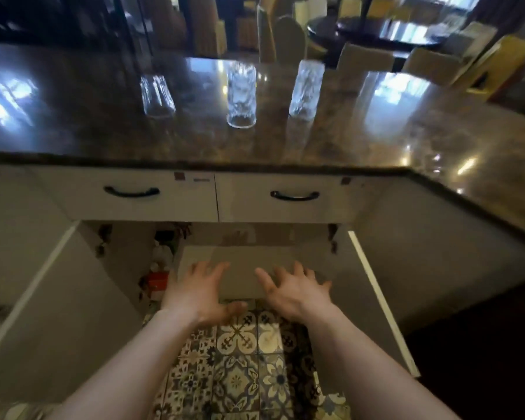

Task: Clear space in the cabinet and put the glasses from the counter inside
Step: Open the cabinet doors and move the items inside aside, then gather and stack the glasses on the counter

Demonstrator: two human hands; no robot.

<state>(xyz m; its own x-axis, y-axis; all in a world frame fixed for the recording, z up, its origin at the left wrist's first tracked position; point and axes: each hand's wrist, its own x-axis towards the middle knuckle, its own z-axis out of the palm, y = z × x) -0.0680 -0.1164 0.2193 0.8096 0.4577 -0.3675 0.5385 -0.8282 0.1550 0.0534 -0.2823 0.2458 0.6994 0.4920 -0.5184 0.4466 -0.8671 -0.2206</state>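
Note:
Three clear glasses stand on the dark marble counter (pixel 376 140): a left glass (pixel 157 95), a middle glass (pixel 241 95) and a right glass (pixel 306 90). Below the counter the cabinet stands with both doors swung wide, and its pale shelf (pixel 249 259) shows bare on the right part. My left hand (pixel 199 291) and my right hand (pixel 293 291) hover with spread fingers just in front of the shelf's edge, holding nothing. At the shelf's left side sit a few small items, among them a red box (pixel 158 281) and a white bottle (pixel 161 251), partly hidden.
The left cabinet door (pixel 58 313) and the right cabinet door (pixel 385 298) flank my arms. Two drawers with black handles (pixel 132 191) (pixel 294 195) sit above the opening. Patterned floor tiles (pixel 240 374) lie below. Chairs and a dark round table (pixel 385 31) stand beyond the counter.

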